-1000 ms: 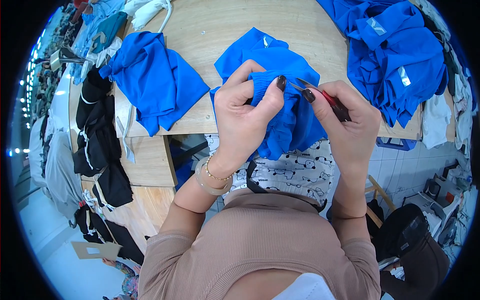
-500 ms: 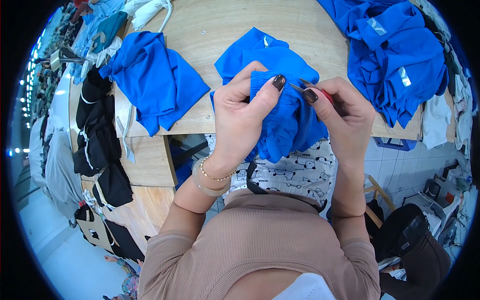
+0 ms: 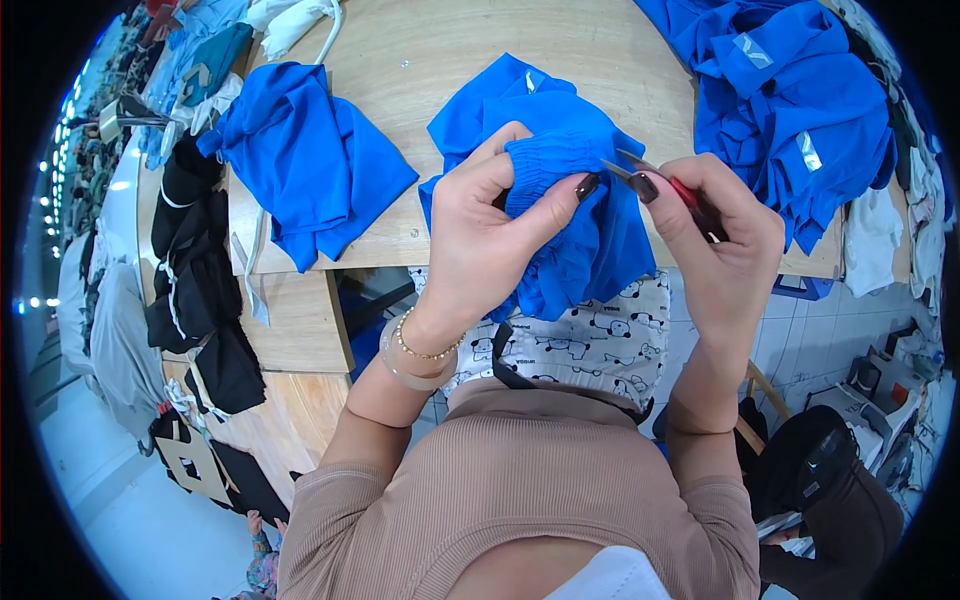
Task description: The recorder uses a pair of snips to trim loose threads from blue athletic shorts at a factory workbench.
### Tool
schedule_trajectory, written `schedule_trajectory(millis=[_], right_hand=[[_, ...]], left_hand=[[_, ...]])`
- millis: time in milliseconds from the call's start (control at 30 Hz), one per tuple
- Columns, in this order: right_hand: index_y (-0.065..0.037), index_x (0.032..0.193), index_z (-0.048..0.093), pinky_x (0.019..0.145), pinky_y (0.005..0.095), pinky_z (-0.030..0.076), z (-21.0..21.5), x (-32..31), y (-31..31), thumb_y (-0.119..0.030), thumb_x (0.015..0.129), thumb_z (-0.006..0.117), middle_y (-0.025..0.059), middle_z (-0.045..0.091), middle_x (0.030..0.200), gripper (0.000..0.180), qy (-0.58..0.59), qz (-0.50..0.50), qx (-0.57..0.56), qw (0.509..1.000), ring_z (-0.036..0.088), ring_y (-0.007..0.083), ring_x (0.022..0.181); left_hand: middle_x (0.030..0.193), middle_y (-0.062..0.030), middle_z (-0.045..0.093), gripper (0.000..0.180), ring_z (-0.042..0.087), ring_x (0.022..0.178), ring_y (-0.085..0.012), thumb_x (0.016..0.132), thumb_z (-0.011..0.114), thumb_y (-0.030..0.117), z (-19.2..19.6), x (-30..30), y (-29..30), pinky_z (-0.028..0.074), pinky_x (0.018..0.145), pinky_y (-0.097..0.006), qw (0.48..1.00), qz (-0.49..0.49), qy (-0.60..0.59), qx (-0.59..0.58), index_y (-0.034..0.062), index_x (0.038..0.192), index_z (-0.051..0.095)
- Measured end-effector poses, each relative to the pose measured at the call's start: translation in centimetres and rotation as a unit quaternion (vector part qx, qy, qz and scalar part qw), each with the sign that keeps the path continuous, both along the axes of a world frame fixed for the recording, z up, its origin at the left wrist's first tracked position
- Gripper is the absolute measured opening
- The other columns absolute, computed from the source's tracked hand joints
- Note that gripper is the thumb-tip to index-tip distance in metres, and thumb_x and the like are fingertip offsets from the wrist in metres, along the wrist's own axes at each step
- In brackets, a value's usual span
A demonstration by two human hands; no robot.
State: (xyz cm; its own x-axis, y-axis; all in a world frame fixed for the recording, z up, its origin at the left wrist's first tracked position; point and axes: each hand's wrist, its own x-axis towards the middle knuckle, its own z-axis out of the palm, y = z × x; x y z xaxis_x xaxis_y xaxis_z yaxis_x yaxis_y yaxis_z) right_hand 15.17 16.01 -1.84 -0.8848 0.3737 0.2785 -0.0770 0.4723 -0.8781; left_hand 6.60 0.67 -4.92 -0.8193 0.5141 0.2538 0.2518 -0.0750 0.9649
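A blue garment (image 3: 595,250) with a gathered elastic band lies partly on the table and hangs over its front edge. My left hand (image 3: 495,215) pinches the gathered band between thumb and fingers, holding it up. In my right hand (image 3: 705,225) is a pair of small thread snips (image 3: 690,197) with red on the handle. Their two pointed blades are parted and aim left, just beside the band's right end. Any thread between the blades is too fine to make out.
Another blue garment (image 3: 310,165) lies at the left of the wooden table (image 3: 400,75). A heap of blue garments (image 3: 790,110) covers the right side. Black clothes (image 3: 195,270) hang over the left edge. A black-covered seat (image 3: 810,460) stands at lower right.
My right hand has drawn back to the right with the snips, whose blades have moved off the band. My left thumb has shifted right and down along the cloth.
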Motion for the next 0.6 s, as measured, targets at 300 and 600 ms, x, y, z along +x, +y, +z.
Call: schedule_trajectory(millis=[300, 600], right_hand=[[0.001, 0.079, 0.061, 0.050, 0.0167, 0.025, 0.38, -0.16, -0.50, -0.007, 0.082, 0.068, -0.0023, 0.050, 0.064, 0.011, -0.021, -0.015, 0.032, 0.999, 0.039, 0.0017, 0.057], [0.000, 0.079, 0.062, 0.049, 0.0168, 0.024, 0.51, -0.18, -0.64, -0.008, 0.082, 0.069, -0.0033, 0.048, 0.062, 0.012, -0.029, -0.027, 0.050, 0.998, 0.037, 0.0015, 0.056]], left_hand=[[0.077, -0.0021, 0.054, 0.008, 0.045, 0.065, -0.0059, 0.078, 0.066, 0.000, 0.18, 0.07, -0.11, 0.035, 0.055, -0.020, 1.000, -0.009, 0.013, -0.017, -0.0030, 0.085, 0.066], [0.076, -0.0023, 0.054, 0.007, 0.046, 0.065, -0.0058, 0.077, 0.066, -0.001, -0.12, -0.03, 0.09, 0.036, 0.055, -0.020, 1.000, 0.000, -0.006, -0.002, -0.0032, 0.084, 0.067]])
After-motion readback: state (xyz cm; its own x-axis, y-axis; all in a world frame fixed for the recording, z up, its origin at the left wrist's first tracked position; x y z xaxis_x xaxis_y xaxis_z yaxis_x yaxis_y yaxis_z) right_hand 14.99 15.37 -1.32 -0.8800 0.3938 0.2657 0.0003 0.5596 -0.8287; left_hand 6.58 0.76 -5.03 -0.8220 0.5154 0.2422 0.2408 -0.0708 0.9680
